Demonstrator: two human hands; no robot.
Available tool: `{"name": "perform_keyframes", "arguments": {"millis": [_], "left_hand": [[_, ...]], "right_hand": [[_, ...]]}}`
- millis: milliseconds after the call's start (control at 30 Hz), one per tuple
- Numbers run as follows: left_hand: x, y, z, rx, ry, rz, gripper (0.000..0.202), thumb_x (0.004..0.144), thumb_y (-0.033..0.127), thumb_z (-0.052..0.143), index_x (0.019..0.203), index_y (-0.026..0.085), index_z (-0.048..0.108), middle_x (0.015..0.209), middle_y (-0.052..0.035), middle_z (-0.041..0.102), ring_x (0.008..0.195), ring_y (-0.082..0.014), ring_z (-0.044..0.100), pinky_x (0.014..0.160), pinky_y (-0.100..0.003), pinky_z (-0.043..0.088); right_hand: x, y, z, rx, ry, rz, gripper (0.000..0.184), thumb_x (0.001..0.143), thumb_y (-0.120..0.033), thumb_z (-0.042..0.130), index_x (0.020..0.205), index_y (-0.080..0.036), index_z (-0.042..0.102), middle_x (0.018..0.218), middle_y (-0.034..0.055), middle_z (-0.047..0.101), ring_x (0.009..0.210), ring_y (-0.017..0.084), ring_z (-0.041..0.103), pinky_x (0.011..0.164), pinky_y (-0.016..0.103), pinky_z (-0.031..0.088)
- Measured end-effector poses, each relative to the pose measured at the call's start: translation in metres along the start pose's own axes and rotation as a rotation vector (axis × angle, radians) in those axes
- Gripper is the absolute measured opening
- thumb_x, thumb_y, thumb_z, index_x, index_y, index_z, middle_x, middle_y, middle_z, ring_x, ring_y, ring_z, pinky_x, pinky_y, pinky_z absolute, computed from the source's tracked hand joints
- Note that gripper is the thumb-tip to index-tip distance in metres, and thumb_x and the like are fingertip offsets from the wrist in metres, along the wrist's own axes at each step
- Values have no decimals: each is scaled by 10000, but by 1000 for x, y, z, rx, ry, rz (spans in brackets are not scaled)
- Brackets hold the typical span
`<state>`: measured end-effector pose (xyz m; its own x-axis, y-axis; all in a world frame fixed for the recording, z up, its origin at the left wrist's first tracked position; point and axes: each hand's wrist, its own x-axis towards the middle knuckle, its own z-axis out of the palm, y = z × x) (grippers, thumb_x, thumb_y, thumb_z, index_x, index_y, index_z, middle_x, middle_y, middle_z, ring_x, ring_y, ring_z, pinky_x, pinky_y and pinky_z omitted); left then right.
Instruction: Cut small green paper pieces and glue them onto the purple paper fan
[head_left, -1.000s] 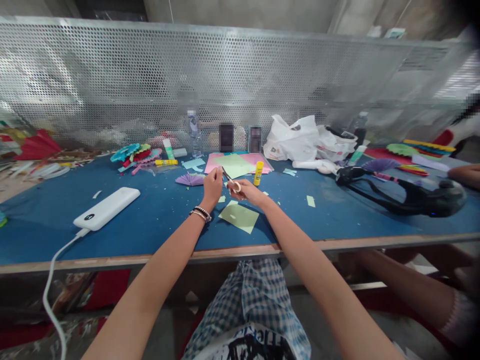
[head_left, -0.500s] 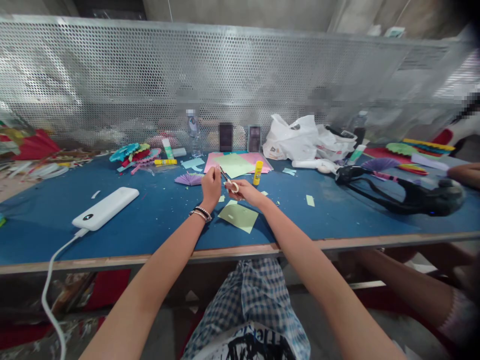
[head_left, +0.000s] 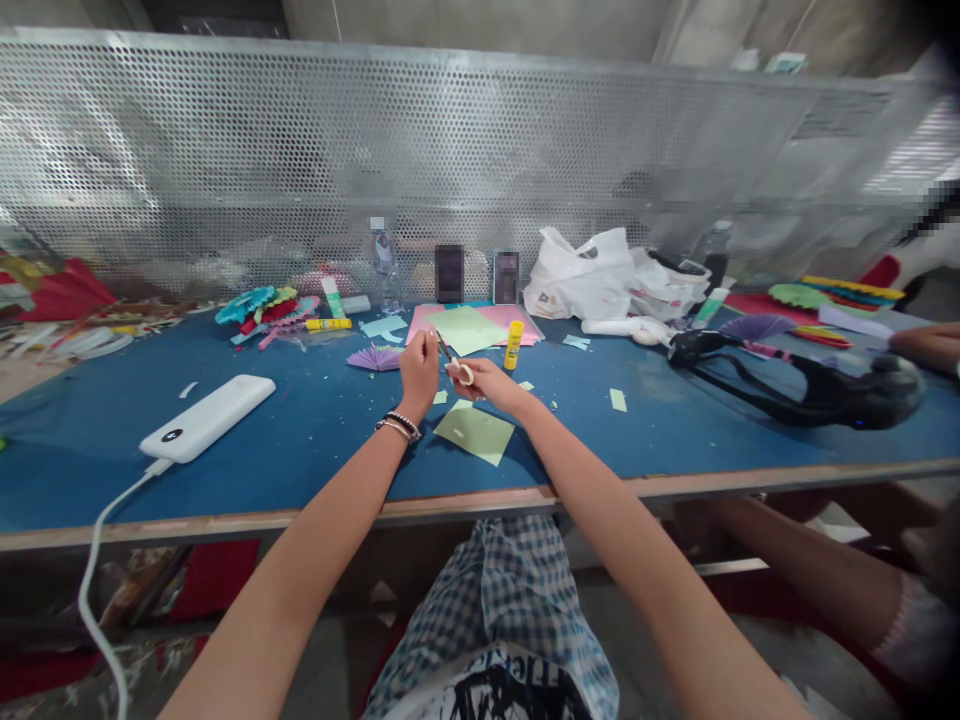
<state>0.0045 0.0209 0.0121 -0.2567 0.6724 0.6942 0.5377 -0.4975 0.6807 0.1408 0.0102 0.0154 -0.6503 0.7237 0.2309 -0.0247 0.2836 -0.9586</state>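
In my right hand [head_left: 484, 384] is a pair of scissors [head_left: 466, 374] with white handles, its blades pointing up and left toward my other hand. My left hand [head_left: 420, 368] is closed in a pinch beside the blade tips; whatever its fingers hold is too small to make out. Below both hands a pale green paper sheet [head_left: 477, 434] lies on the blue table. Behind them, green and pink sheets [head_left: 469, 328] are stacked. An upright yellow glue stick [head_left: 513, 346] stands just right of the hands, and a purple folded paper fan [head_left: 373, 357] lies to the left.
A white power bank [head_left: 210, 418] with a cable lies at the left. Plastic bags [head_left: 581, 275], a water bottle [head_left: 386, 265] and two phones line the back before a perforated metal screen [head_left: 480, 150]. A black strapped device [head_left: 810, 385] lies right, near another person's arm [head_left: 926, 345].
The view has shifted very slightly. Both hands stay in nearly the same place, with the scissors still in my right hand.
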Motion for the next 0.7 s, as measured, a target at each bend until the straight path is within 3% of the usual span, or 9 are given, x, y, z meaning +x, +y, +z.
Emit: {"name": "perform_keyframes", "arguments": {"millis": [200,433,700], "left_hand": [[10,-3,-8,16,34,9,353,890,380,294,590,197,328,523,33,368,497,-106,327,516,-256,235],[13,0,-17,81,-125,179,339,887,377,313,603,196,350,521,30,363,499,-111,340,518,-260,230],[13,2,-19,45,-137,163,350,888,392,299,600,198,335,515,34,356,498,-110,337,527,-260,238]], "right_hand": [[-3,-4,-1,-44,-4,-50,323,793,-457,490,673,-164,424,479,-66,380,412,42,282,416,187,222],[-3,-6,-3,-204,73,-48,332,761,-462,526,748,-130,544,489,-51,462,429,52,351,433,181,287],[-4,-6,-7,-231,92,-28,315,741,-422,549,774,-113,598,457,-59,437,433,51,345,438,182,283]]}}
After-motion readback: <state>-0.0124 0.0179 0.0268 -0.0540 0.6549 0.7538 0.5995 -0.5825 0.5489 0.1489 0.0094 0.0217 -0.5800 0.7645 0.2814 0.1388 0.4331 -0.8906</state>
